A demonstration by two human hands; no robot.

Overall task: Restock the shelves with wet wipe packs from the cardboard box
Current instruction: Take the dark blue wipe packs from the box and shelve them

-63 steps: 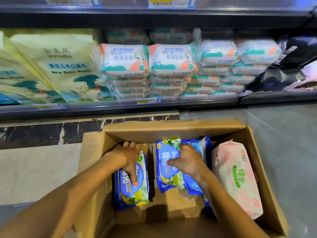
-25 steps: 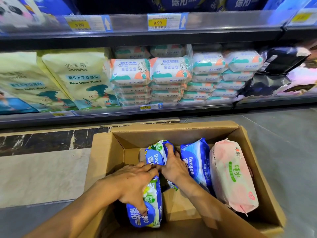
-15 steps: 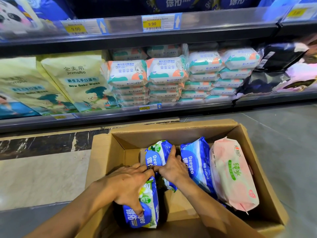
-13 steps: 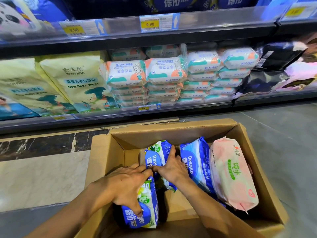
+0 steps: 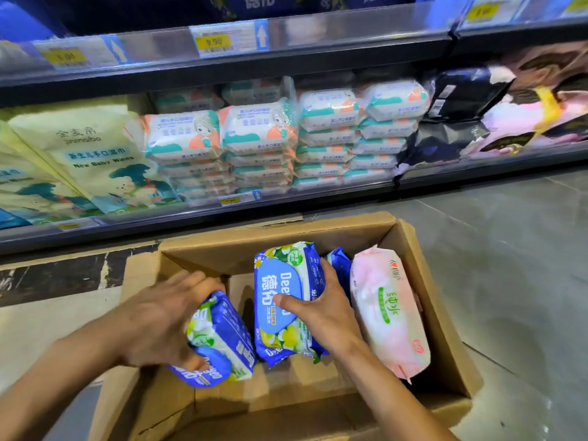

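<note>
An open cardboard box (image 5: 423, 281) sits on the floor below the shelves. My left hand (image 5: 159, 319) grips a blue wet wipe pack (image 5: 222, 342) at the box's left, tilted on its edge. My right hand (image 5: 321, 310) grips a second blue Deeyeo pack (image 5: 283, 288), raised upright in the middle with its label facing me. Behind my right hand another blue pack (image 5: 340, 265) shows only a strip. A pink pack (image 5: 388, 310) lies along the box's right wall.
The lower shelf (image 5: 286, 202) holds stacks of white and teal wipe packs (image 5: 261, 135), large yellow baby wipe bags (image 5: 95, 157) at the left and dark packs (image 5: 461, 97) at the right. A price rail (image 5: 229, 39) runs above. Grey floor (image 5: 509, 265) lies right of the box.
Both hands have lifted their blue packs higher in the box and moved apart. The right-hand pack has turned to show its label.
</note>
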